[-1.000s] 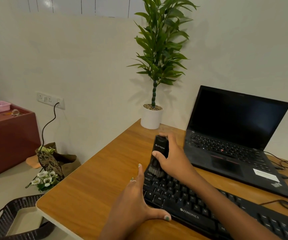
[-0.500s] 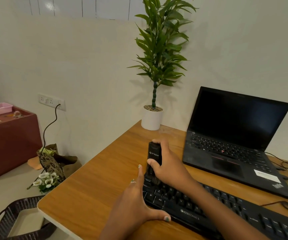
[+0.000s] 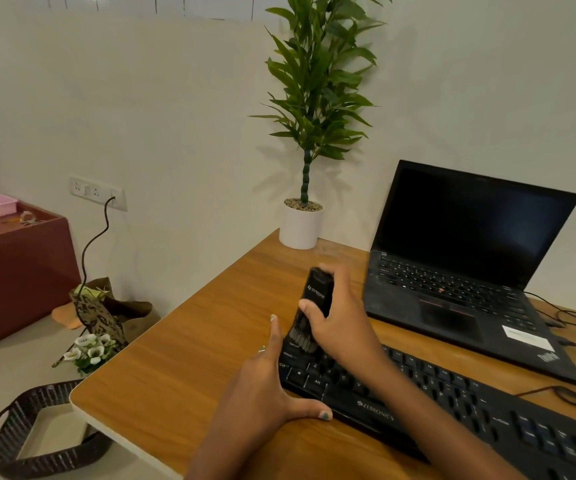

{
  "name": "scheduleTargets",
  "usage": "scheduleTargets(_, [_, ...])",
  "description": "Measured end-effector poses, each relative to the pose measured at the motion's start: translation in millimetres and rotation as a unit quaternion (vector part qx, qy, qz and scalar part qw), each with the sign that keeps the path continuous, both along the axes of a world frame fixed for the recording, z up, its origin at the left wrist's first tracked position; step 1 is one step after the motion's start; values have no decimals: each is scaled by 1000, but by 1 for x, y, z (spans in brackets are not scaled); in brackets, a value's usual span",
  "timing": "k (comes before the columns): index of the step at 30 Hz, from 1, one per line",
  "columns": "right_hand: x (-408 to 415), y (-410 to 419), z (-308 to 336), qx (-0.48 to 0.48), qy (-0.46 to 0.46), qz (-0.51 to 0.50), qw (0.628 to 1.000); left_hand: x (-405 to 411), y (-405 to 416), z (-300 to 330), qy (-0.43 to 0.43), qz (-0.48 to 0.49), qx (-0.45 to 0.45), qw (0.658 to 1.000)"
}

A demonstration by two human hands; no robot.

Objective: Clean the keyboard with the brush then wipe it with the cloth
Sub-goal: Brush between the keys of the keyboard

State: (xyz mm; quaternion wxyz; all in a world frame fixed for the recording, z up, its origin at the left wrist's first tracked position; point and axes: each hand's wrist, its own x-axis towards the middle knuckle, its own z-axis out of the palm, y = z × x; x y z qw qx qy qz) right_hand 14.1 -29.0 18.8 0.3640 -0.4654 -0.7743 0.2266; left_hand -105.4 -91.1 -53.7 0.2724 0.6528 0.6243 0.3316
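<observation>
Our Zebronics keyboard [image 3: 452, 407] lies before a ThinkPad laptop [image 3: 459, 271]. Our right hand [image 3: 338, 327] grips the brush [image 3: 314, 303]; our left hand [image 3: 262, 393], fingers straight, braces the keyboard's end.

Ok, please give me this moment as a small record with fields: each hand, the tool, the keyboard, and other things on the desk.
right hand: grips the black brush
left hand: fingers straight, braced against the keyboard's left end
brush: tilted, bristles down on the left-end keys
keyboard: black, lies on the wooden desk
also on desk: open laptop, potted plant
cloth: not in view
</observation>
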Motion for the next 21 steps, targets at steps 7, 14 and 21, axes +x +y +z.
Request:
scheduleTargets(7, [0,-7,4,-12,-28,42,999,0,-1,-1,-10,2,11,1000])
scheduleTargets(14, [0,-16,-1,3,-44,50,998,-1,-2,-1,-13,8,11,1000])
scheduleTargets(21, [-1,-29,-10,27,-19,43,999,-2,0,-5,-25,9,34,999])
